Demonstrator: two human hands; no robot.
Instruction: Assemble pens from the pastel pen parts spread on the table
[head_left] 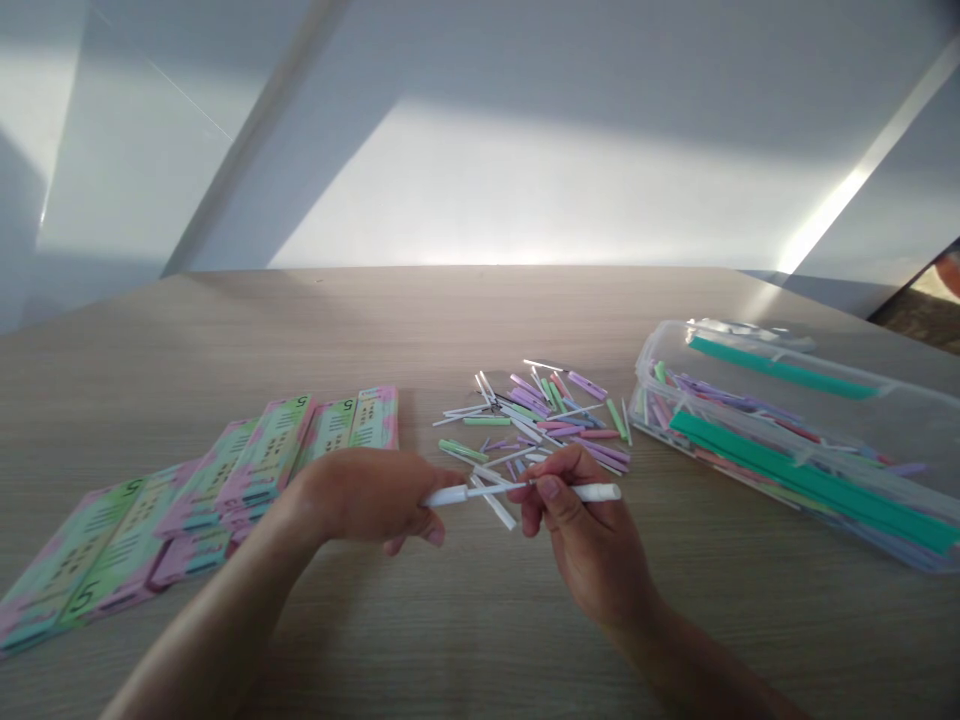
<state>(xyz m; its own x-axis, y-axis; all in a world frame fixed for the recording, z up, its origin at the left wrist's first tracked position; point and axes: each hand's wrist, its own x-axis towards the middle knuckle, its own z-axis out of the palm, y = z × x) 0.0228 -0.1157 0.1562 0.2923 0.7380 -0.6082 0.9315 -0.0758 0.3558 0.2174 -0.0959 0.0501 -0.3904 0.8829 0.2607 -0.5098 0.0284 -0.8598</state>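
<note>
My left hand [367, 495] is closed round a white stick [461, 494] whose tip points right. My right hand [581, 520] pinches another white stick [596, 491] that sticks out to the right. The two sticks meet end to end between my hands, just above the wooden table [480, 330]. Right behind my hands lies a loose pile of small coloured sticks [540, 420], white, purple, green and pink.
A fanned row of pink and green cards [225, 490] printed with numbers lies at the left. At the right lies a clear plastic box [795, 430] with teal clips, with more coloured sticks inside. A white wall rises behind the table.
</note>
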